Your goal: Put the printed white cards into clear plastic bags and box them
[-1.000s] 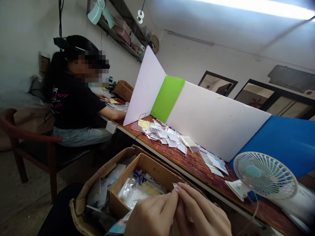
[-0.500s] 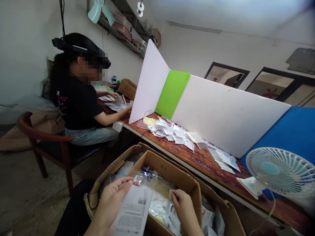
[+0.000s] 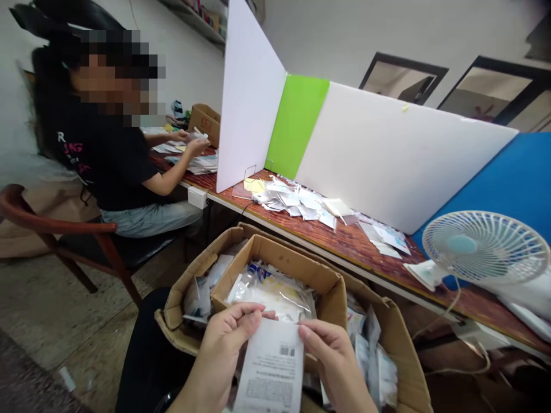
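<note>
Printed white packet [image 3: 269,367] is pinched at its top corners, between thumb and fingers of left hand [image 3: 228,338] and of right hand [image 3: 331,355], over cardboard box [image 3: 279,258] of plastic sachets [image 3: 271,295]; seated co-worker [image 3: 112,155] is seen farther off at wooden table [image 3: 344,241]

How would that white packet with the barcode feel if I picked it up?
The white rectangular printed packet with a barcode is probably light, since the left hand and right hand only pinch it. It looks thin, so it may bend easily, though it hangs fairly flat.
</note>
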